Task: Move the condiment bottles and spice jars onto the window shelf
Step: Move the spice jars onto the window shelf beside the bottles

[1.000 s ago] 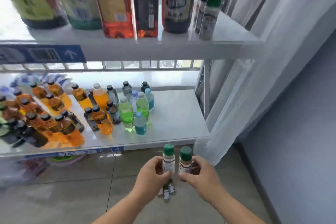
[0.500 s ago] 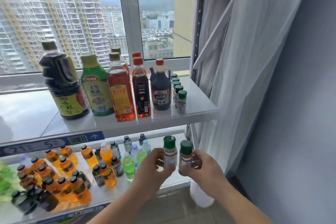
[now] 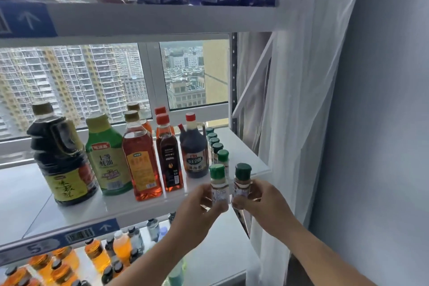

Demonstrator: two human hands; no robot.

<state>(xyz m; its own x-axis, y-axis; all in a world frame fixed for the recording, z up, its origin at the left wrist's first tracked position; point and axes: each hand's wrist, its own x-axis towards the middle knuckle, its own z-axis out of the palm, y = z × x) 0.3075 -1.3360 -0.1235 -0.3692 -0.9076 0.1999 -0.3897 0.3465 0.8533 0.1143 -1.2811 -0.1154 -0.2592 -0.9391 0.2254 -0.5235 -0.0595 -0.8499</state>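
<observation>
Left grip (image 3: 199,208) pinches a light-green-capped spice jar (image 3: 218,187); right grip (image 3: 263,204) pinches a dark-green-capped spice jar (image 3: 242,181), both upright at the window shelf's (image 3: 246,155) near right corner. Jar labels are blurred; the shelf tag (image 3: 38,248) reads "5".

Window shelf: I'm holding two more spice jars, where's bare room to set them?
Bare white shelf lies right of the green-capped spice jar row and left of the big dark sauce bottle. Between those, tall bottles stand crowded.

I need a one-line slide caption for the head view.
Left hand grips the light-green-capped jar, right hand the dark-green-capped jar, before the window shelf.
</observation>
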